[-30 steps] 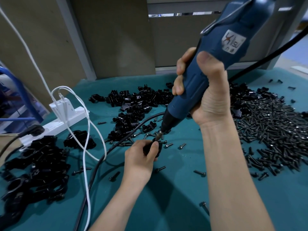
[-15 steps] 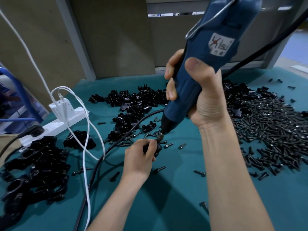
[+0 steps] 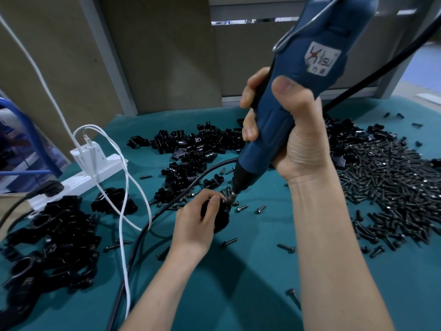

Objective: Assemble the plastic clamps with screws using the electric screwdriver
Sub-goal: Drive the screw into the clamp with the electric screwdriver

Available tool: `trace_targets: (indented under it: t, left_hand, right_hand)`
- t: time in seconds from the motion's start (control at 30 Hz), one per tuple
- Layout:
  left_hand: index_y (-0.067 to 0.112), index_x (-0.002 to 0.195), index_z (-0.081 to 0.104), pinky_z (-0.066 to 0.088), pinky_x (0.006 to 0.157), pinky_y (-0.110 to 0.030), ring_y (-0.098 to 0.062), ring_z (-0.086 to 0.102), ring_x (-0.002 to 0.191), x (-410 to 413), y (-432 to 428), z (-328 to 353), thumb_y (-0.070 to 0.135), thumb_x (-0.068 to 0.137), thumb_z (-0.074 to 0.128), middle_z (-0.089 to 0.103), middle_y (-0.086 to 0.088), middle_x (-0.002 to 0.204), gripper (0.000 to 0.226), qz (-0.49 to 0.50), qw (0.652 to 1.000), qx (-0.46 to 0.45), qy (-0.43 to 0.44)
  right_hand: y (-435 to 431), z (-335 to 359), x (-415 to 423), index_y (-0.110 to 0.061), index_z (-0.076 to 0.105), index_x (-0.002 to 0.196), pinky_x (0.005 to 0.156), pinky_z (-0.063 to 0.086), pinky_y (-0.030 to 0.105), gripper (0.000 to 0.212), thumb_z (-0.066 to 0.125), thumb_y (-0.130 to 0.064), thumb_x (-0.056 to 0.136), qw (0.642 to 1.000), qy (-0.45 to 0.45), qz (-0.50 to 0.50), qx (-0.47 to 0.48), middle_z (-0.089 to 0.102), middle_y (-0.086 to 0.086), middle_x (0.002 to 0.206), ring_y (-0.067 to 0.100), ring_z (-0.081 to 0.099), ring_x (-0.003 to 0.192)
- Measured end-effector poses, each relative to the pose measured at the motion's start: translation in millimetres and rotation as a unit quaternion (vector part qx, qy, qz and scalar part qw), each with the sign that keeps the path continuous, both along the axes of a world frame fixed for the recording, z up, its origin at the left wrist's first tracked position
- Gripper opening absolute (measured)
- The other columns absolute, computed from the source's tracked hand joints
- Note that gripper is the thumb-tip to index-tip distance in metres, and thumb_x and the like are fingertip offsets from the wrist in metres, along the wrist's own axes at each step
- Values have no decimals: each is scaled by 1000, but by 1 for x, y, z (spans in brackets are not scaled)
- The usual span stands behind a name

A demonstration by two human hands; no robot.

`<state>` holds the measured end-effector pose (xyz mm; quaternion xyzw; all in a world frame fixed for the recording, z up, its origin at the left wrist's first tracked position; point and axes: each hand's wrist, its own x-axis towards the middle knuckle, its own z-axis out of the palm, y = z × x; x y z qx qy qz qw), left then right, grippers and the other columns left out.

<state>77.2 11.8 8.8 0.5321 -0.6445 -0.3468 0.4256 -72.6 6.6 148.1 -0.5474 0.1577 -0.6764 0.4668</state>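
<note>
Your right grip (image 3: 298, 139) is wrapped round the blue electric screwdriver (image 3: 317, 44), its long axis tilted, tip pointing down-left onto the black clamp (image 3: 222, 220). Your left grip (image 3: 194, 225) pinches that clamp over the teal table (image 3: 238, 295)

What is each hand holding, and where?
The right hand grips the blue electric screwdriver round its lower body. The left hand holds a black plastic clamp, fingers curled over its top.

Bare forearms run to the bare left hand (image 3: 193, 225) and right hand (image 3: 300, 139), nails trimmed short.
</note>
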Motion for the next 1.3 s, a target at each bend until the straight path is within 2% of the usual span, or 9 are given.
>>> trace_targets:
  t: [0.17, 0.37, 0.5, 0.6, 0.7, 0.83, 1.0, 1.1, 1.3]
  left_hand:
    - [33, 78, 62, 30, 45, -16, -4, 43, 45, 4, -2, 1, 21, 101, 45, 56, 3, 55, 31, 13, 998, -57, 5]
    - [29, 70, 60, 35, 51, -21, -3, 47, 50, 0, 0, -1, 66, 87, 33, 55, 2, 57, 48, -15, 998, -45, 29]
    - [27, 71, 60, 44, 63, -34, -15, 58, 64, -2, -2, -5, 74, 89, 25, 61, 1, 65, 62, -20, 998, -35, 52]
    - [29, 80, 60, 43, 63, -37, -32, 56, 69, -1, -2, -5, 74, 86, 24, 59, -20, 75, 57, -68, 996, -46, 41]
    - [36, 88, 60, 39, 67, -23, -26, 53, 71, 2, -1, -3, 75, 86, 31, 60, -5, 78, 48, -128, 989, -55, 49]
    - [38, 87, 55, 39, 55, -23, -8, 47, 55, 4, 0, -5, 75, 81, 45, 52, 13, 63, 38, -156, 987, 7, 39]
    - [24, 75, 55, 32, 46, -25, -16, 37, 50, 5, -2, 2, 56, 90, 44, 39, -3, 59, 36, -109, 990, 8, 91]
    - [21, 73, 56, 35, 48, -19, -14, 45, 56, 5, -1, 4, 53, 95, 46, 45, -2, 64, 40, -118, 986, 36, 112]
    - [10, 81, 48, 31, 43, -21, -11, 36, 52, 6, 4, 11, 48, 86, 55, 41, -9, 75, 39, -147, 968, 93, 179]
  right_hand:
    - [3, 4, -9, -8, 58, 86, 50, 43, 25, 29, 59, -34, 74, 999, -30, 2, 19, 61, 4, 76, 15, 49, 48]
    - [-1, -4, -23, -12, 58, 87, 50, 43, 23, 32, 61, -40, 72, 994, -68, -16, 83, 63, -1, 75, 11, 49, 48]
    - [-6, -11, -31, -15, 59, 86, 51, 43, 23, 26, 60, -40, 78, 990, -92, -24, 106, 63, -3, 75, 10, 49, 49]
    - [-9, -17, -36, -15, 58, 86, 51, 44, 23, 23, 52, -38, 87, 986, -101, -42, 123, 63, -4, 75, 9, 49, 48]
    - [-12, -23, -42, -16, 58, 86, 51, 44, 23, 24, 51, -39, 89, 980, -129, -56, 140, 63, -5, 75, 9, 49, 49]
    - [-18, -33, -48, -17, 56, 85, 53, 43, 23, 24, 51, -39, 91, 974, -151, -64, 158, 62, -5, 74, 9, 49, 49]
    - [-24, -44, -49, -17, 56, 85, 51, 44, 21, 26, 50, -42, 91, 961, -213, -18, 177, 59, -6, 77, 7, 48, 49]
    - [-27, -50, -52, -18, 55, 86, 51, 43, 20, 29, 46, -44, 92, 952, -242, -1, 188, 58, -7, 79, 6, 47, 49]
    - [-29, -56, -56, -18, 54, 86, 50, 42, 18, 29, 46, -46, 89, 931, -304, 48, 195, 57, -8, 76, 5, 46, 47]
